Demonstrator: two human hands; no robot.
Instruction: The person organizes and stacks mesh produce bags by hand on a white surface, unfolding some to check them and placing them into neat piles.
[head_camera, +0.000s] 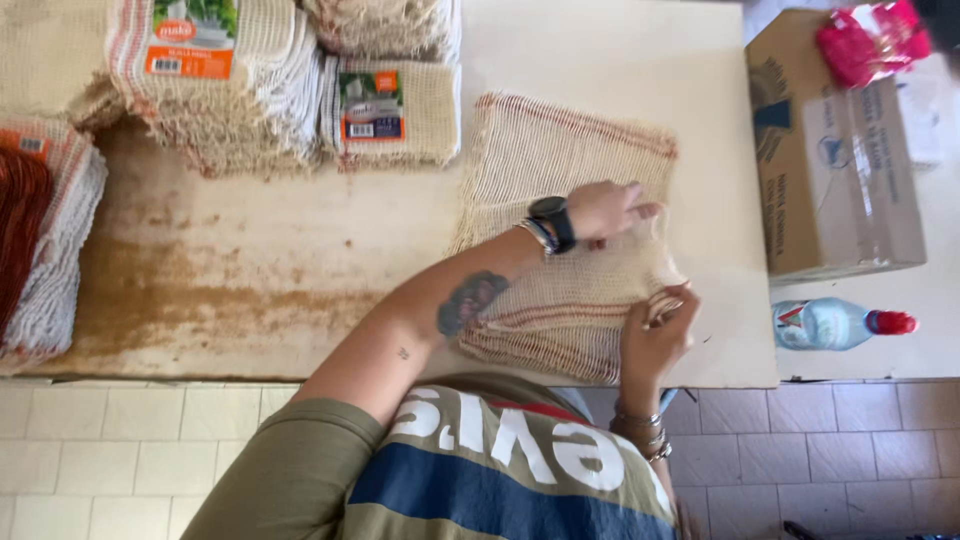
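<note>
A stack of beige woven cloths with red stripes (560, 160) lies on the worn table (250, 270). My left hand (610, 208), with a black watch and bracelets on the wrist, reaches across the stack and pinches the top cloth's right edge. At the stack's near right corner my right hand (655, 335) grips the same cloth's edge. The top cloth is lifted a little between the two hands.
Bundles of folded cloths with orange labels (390, 110) stand at the table's back left, more cloths (50, 230) at the far left. To the right are a cardboard box (840, 160) with a pink packet (870, 40) and a plastic bottle with a red cap (840, 323).
</note>
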